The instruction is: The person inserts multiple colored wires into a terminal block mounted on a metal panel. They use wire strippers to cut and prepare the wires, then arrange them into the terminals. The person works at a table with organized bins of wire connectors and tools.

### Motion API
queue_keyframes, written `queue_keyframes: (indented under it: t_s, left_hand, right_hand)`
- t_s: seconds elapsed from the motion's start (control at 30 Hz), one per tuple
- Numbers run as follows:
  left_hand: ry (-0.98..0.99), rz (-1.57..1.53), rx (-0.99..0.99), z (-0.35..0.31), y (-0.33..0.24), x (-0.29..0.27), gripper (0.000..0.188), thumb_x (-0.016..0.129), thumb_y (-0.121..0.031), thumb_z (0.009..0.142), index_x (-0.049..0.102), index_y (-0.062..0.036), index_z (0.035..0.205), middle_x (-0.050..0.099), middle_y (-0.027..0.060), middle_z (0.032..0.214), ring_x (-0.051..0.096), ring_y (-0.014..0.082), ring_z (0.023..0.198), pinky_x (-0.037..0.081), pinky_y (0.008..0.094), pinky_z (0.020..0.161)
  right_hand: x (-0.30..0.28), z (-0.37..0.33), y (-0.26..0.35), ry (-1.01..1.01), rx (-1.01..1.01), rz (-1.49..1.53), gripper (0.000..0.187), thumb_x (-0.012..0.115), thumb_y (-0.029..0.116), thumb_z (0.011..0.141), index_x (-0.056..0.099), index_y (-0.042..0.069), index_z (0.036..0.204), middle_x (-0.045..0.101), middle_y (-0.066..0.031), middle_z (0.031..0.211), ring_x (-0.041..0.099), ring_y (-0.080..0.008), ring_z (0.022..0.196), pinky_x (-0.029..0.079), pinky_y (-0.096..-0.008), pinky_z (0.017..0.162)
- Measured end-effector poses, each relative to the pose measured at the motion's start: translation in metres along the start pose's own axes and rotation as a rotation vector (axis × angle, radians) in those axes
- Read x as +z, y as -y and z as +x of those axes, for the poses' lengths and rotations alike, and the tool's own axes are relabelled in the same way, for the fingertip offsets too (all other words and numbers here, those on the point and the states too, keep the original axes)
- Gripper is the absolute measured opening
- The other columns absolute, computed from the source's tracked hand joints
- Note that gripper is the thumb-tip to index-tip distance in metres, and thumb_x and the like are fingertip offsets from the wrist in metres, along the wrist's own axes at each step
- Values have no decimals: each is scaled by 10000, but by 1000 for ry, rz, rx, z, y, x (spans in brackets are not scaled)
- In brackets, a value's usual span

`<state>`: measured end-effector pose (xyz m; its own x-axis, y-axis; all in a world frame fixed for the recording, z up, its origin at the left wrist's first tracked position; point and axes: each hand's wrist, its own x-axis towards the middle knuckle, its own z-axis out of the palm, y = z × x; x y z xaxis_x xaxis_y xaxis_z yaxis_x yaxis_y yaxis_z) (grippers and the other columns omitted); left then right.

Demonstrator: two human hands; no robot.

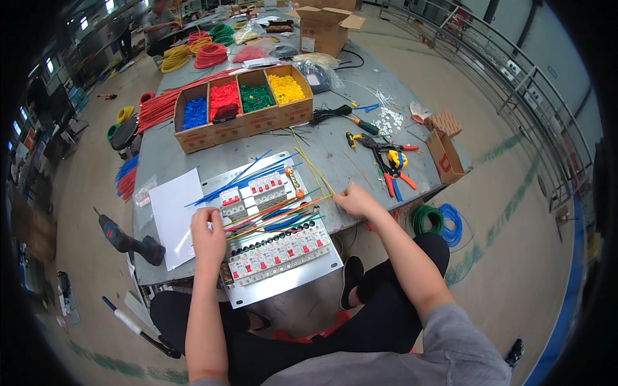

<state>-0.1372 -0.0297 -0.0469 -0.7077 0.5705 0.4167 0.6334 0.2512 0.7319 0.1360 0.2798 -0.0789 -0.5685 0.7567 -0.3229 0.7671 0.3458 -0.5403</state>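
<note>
A metal mounting plate (pixel 320 265) lies at the table's front edge. It carries a long row of white circuit breakers with red switches (pixel 277 260) and two smaller breaker groups (pixel 267 188) behind. Loose red, yellow and green wires and blue-handled pliers (pixel 283 222) lie across the gap between them. Blue wires (pixel 241 179) rest over the far part. At the plate's right side, my right hand (pixel 354 201) pinches the end of a yellow wire (pixel 315 172). My left hand (pixel 209 233) is closed by the plate's left edge; what its fingers hold, if anything, is hidden.
Behind the plate stands a divided cardboard box (pixel 251 123) of blue, red, green and yellow small parts. Cutters (pixel 386 168) and a screwdriver (pixel 364 125) lie right. White paper (pixel 174 212) and a cordless drill (pixel 129 238) are left. Wire coils (pixel 426 220) sit on the floor.
</note>
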Motion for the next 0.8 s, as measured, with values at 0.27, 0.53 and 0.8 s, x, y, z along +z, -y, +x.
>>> queue_keyframes:
  t_s: [0.27,0.53,0.8]
  left_hand:
    - [163,-81,226,-15,-63,29,104,619,-75,945,641,14,896,632,157,860,590,353,858,466,442,790]
    - [573,-638,-206,-55,-104,52,351,481,-296,1121,682,-12,1160,682,77,986,631,167,951,502,328,874]
    - [563,-937,-351,-74,-95,63,403,433,-319,1150,514,-57,855,486,-14,776,419,90,713,387,271,665]
  right_hand:
    - [-35,-63,16,491,37,991,217,555,229,1019,630,34,958,590,-14,775,545,-100,633,409,-244,513]
    - [7,-120,58,329,-348,841,85,632,116,991,646,33,1001,614,0,790,562,-66,692,482,-249,637]
    - [28,-155,90,501,-522,450,149,693,162,982,684,17,1012,669,-10,856,586,-85,775,500,-279,717]
